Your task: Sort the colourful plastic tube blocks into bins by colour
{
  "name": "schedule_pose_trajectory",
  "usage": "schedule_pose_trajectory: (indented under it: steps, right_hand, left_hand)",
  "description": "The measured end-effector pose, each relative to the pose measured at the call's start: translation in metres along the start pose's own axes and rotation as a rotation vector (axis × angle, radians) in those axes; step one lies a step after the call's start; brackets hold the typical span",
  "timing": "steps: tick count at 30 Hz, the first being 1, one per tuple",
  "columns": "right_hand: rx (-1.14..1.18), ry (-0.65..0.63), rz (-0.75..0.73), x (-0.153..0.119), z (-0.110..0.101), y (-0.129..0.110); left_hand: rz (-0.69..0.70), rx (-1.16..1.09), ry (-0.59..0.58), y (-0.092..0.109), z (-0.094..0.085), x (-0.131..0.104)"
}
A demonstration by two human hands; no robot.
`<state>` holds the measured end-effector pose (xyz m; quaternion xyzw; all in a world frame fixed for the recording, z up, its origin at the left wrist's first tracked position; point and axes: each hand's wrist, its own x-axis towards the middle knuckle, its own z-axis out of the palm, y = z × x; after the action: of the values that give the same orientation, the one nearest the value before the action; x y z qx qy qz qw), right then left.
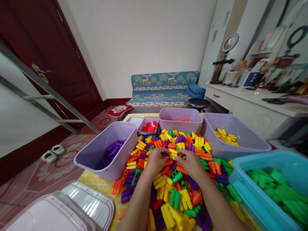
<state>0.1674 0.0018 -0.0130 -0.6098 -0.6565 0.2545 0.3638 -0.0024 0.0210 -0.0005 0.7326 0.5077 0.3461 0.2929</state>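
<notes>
place: home room | patterned sofa | dark-red door | cluttered white dresser

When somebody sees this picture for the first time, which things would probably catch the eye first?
Probably the heap of multicoloured, tube-shaped plastic pieces across the centre, where the bare left hand and bare right hand are close together. Next, perhaps, the pale purple plastic tubs behind and left of it, and the turquoise plastic tub of green pieces at right. Beyond, a blue deer-patterned sofa stands along the white wall.
</notes>
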Motion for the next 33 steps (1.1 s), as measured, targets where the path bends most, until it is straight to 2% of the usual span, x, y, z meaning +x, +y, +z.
schedule_pose_trajectory:
  steps: [3, 6, 10, 14, 16, 18, 20, 22, 24, 26, 28, 30, 33]
  right_hand:
    - [0.079, 0.049, -0.04, 0.001, -0.013, 0.0]
    - [0.216, 0.175, -0.016, 0.002, -0.03, -0.001]
    - [0.62, 0.432, 0.113, 0.002, -0.048, -0.004]
    - [1.006, 0.762, 0.105, 0.003, -0.058, -0.007]
    - [1.109, 0.813, 0.105, 0.004, -0.06, -0.008]
    - [1.086, 0.76, 0.138, 0.004, -0.06, -0.007]
    - [0.923, 0.601, 0.19, 0.004, -0.056, -0.003]
    - [0.627, 0.417, 0.203, 0.004, -0.051, 0.002]
    - [0.223, 0.289, 0.161, 0.003, -0.045, 0.008]
    - [-0.167, 0.231, 0.114, 0.002, -0.041, 0.013]
    - [-0.415, 0.181, 0.099, 0.001, -0.037, 0.017]
    - [-0.501, 0.114, 0.084, 0.0, -0.034, 0.02]
    - [-0.464, 0.02, 0.063, 0.001, -0.031, 0.02]
  left_hand:
    - [-0.009, 0.003, -0.005, 0.002, -0.001, 0.0]
    - [-0.041, 0.002, 0.004, 0.004, -0.002, 0.0]
    - [-0.045, 0.006, -0.001, 0.003, -0.003, -0.001]
    - [-0.032, 0.039, 0.002, 0.001, -0.002, -0.002]
    - [-0.027, 0.049, 0.002, 0.001, -0.001, -0.002]
    - [-0.023, 0.045, 0.008, 0.002, -0.001, -0.002]
    - [-0.021, 0.037, 0.019, 0.002, -0.001, -0.002]
    - [-0.019, 0.03, 0.026, 0.002, -0.002, -0.002]
    - [-0.016, 0.033, 0.023, 0.002, -0.003, -0.002]
    - [-0.015, 0.039, 0.021, 0.002, -0.003, -0.002]
    - [-0.018, 0.045, 0.016, 0.002, -0.003, -0.002]
    - [-0.021, 0.05, 0.012, 0.002, -0.003, -0.002]
    - [-0.015, 0.056, 0.009, 0.0, -0.003, -0.002]
